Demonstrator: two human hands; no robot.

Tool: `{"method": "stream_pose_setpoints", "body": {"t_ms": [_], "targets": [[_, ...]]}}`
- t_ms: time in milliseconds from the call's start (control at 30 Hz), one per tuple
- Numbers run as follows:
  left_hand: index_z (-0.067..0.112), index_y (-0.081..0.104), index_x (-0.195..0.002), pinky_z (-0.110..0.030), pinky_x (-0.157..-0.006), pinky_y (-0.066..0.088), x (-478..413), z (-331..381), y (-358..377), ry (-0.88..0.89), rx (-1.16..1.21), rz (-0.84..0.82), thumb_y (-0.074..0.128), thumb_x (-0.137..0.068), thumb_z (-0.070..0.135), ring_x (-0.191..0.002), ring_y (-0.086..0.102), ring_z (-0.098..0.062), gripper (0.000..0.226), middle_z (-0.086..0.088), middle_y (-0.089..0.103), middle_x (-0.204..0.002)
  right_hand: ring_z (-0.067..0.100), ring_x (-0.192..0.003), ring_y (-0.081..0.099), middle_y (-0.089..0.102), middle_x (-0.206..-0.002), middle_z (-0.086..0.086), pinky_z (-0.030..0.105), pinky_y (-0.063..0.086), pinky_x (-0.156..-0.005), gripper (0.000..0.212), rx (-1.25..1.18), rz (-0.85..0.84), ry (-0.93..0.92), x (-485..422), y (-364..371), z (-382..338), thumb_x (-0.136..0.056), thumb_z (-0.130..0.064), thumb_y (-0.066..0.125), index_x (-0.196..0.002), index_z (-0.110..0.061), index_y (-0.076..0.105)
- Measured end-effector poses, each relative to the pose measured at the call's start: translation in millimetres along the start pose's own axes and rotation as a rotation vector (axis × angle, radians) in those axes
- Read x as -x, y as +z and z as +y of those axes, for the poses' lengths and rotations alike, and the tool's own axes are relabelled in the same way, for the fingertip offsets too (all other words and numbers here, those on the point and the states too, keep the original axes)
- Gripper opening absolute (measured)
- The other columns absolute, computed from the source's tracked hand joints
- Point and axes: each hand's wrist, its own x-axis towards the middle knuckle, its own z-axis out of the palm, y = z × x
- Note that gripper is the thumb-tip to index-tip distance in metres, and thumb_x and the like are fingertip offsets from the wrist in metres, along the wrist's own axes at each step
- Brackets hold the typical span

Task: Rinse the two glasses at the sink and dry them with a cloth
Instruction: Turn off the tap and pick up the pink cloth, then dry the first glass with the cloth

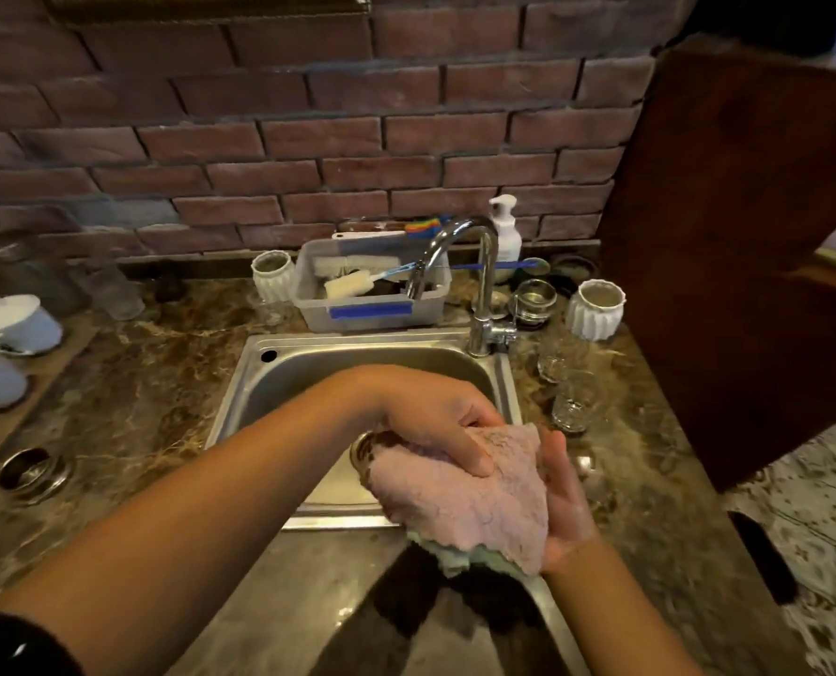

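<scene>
Both hands hold a pink cloth [460,495] with a pale green underside over the front right of the steel sink [279,378]. My left hand [435,417] reaches across the basin and grips the cloth's top, fingers curled into it. My right hand [565,485] lies along the cloth's right side with its fingers straight; its thumb is hidden. Two clear glasses [552,365] [572,407] stand on the counter just right of the sink. A round rim [363,448] shows at the cloth's left edge; I cannot tell whether it is the drain or a glass.
The chrome tap [479,265] arcs over the sink's back right, with no water visible. Behind it are a plastic tub of brushes [372,314], a soap pump [506,231], white ribbed cups [596,309] and a small jar [533,300]. White cups [21,324] sit far left. A dark wooden panel [738,236] stands at right.
</scene>
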Motion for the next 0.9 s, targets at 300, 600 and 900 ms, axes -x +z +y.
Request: {"method": "stream_pose_setpoints", "body": {"t_ms": [300, 600, 900], "targets": [[0.018, 0.055, -0.094, -0.033, -0.067, 0.041, -121.6, 49.8, 2.0, -0.124, -0.422, -0.072, 0.075, -0.087, 0.033, -0.071, 0.048, -0.011, 0.026, 0.008, 0.053, -0.078, 0.047, -0.106, 0.068, 0.062, -0.128, 0.033, 0.058, 0.058, -0.087, 0.101, -0.103, 0.303, -0.051, 61.6, -36.7, -37.9, -0.039, -0.011, 0.099, -0.133, 0.0, 0.062], [0.019, 0.064, -0.113, -0.032, -0.083, 0.05, -186.1, 38.5, 7.7, -0.103, -0.25, 0.187, 0.076, -0.086, 0.033, -0.1, 0.06, -0.016, 0.032, 0.003, 0.063, -0.111, 0.053, -0.108, 0.066, 0.059, -0.132, 0.037, 0.062, 0.054, -0.09, 0.107, -0.211, 0.489, -0.06, 98.5, -67.8, -73.4, -0.036, -0.003, 0.093, -0.137, -0.002, 0.056], [0.02, 0.03, -0.151, -0.038, -0.119, 0.035, -251.0, -34.3, 46.0, -0.266, 0.227, 0.843, 0.086, -0.077, 0.026, -0.139, 0.04, -0.018, 0.092, -0.002, 0.034, -0.151, 0.053, -0.096, 0.071, 0.067, -0.119, 0.036, 0.068, 0.057, -0.078, 0.108, -0.213, 0.586, -0.19, 122.9, -115.8, -131.1, -0.025, -0.006, 0.093, -0.127, -0.01, 0.059]]}}
